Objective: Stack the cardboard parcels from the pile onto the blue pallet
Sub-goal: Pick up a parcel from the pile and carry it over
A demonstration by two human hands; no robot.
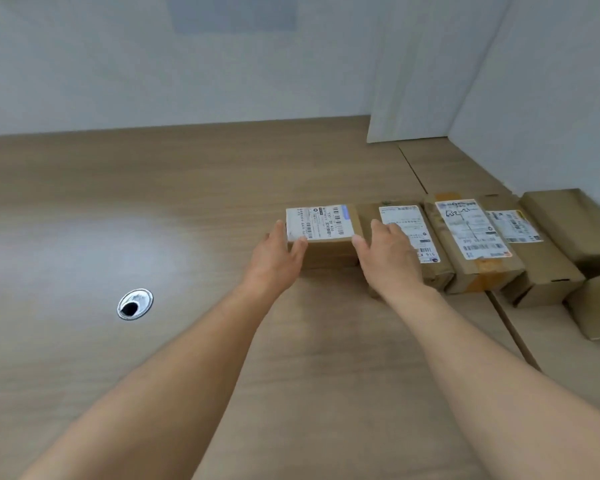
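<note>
1. The desk (187, 202) runs wide and bare across the left and centre of the frame, as far as the wall (187, 81) along its far edge. A round cable grommet (134, 304) sits at lower left, well apart from my hands.
2. On the right the room closes in. A white partition (430, 81) stands at the far corner, and a seam (414, 169) cuts the desk from there toward the lower right.
3. The small parcel (329, 252) lies flat on the desk right of centre, at the left end of a row of parcels (471, 230), touching its neighbour.
4. Its long axis runs across the frame, roughly parallel to the far edge. Its white label (321, 223) faces up with the print turned sideways. The neighbours' long axes run far to near.
5. My left grip (274, 254) is unclenched, with fairly straight fingers against the parcel's left end and the thumb at its near corner.
6. My right grip (387, 261) is also unclenched, its thumb at the parcel's right near corner and its fingers spread over the neighbour's label.
</note>
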